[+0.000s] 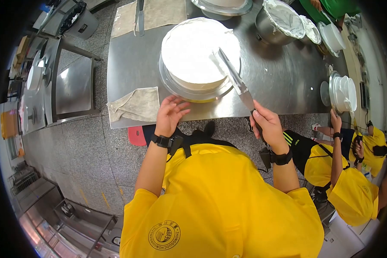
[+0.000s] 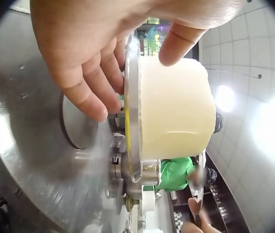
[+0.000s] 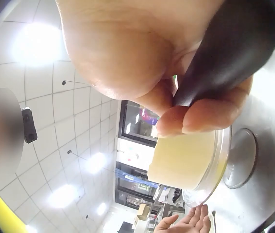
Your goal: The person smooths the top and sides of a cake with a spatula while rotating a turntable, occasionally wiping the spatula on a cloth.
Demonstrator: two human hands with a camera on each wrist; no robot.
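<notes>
A round cake [image 1: 195,53] coated in white cream stands on a metal cake turntable [image 1: 176,88]. My right hand [image 1: 266,122] grips the dark handle [image 3: 225,58] of a long palette knife. The blade [image 1: 232,71] has cream on it and lies over the cake's right side, its tip on the top near the edge. My left hand [image 1: 170,114] is at the near left rim of the turntable, fingers loosely bent. In the left wrist view its thumb [image 2: 178,43] overlaps the cake's side, while the other fingers hang below the plate.
A folded cloth [image 1: 135,105] lies at the steel table's [image 1: 279,75] front left corner. Farther back are a second cloth [image 1: 167,17] with another spatula [image 1: 140,17], a second turntable [image 1: 221,9] and a cream-smeared metal bucket [image 1: 275,32]. People in yellow shirts [image 1: 352,189] work at the right.
</notes>
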